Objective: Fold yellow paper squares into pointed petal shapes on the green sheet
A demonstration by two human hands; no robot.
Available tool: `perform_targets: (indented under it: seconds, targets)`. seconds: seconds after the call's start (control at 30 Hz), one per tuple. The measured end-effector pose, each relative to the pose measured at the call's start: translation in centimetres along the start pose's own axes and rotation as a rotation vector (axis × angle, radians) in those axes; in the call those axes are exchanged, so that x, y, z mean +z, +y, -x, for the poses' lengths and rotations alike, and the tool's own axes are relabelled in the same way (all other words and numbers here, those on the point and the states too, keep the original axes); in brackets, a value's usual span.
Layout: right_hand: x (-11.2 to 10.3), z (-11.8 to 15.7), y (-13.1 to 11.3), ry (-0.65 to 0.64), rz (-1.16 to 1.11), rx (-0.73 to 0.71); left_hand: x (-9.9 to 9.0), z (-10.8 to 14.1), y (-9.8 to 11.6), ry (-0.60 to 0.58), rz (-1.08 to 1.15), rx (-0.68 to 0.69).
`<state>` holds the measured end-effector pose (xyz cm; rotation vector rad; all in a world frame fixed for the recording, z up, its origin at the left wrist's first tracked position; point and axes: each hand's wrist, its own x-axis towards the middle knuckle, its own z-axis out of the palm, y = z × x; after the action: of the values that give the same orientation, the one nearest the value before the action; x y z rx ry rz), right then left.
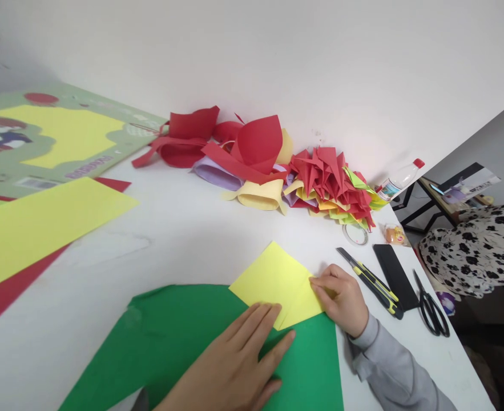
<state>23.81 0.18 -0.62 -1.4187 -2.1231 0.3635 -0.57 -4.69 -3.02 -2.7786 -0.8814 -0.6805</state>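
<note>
We have a square sheet of yellow paper set diamond-wise across the far edge of a large green sheet, its far corner overlapping the white worktop, towards the worktop's right edge. We hold the left hand palm down, fingers extended and slightly apart, with the leading fingertips resting on the near side of the yellow sheet. With the right hand, thumb and index finger closed together, we pinch that sheet at its right side. A slanting line crosses the sheet between the hands; we cannot tell whether it is a crease or a flap edge. We judge the step in hand to be positioning or creasing a fold. The next move calls for steady pressure from the left hand and careful edge alignment by the right before any crease is pressed. A pair of black-handled scissors and a flat black rectangular strip lie near the worktop's right edge, untouched.
</note>
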Motion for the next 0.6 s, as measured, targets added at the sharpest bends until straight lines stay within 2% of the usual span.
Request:
perform_targets:
  seconds: [0.3, 0.6]
  targets:
    - [-0.03, 0.0, -0.13, -0.002, 0.004, 0.004, 0.23, -0.14, 0.02, -0.004, -0.011, 0.006]
    - [-0.07, -0.12, -0.58, -0.001, 0.022, 0.008, -0.32, -0.58, -0.12, 0.011, -0.043, 0.042]
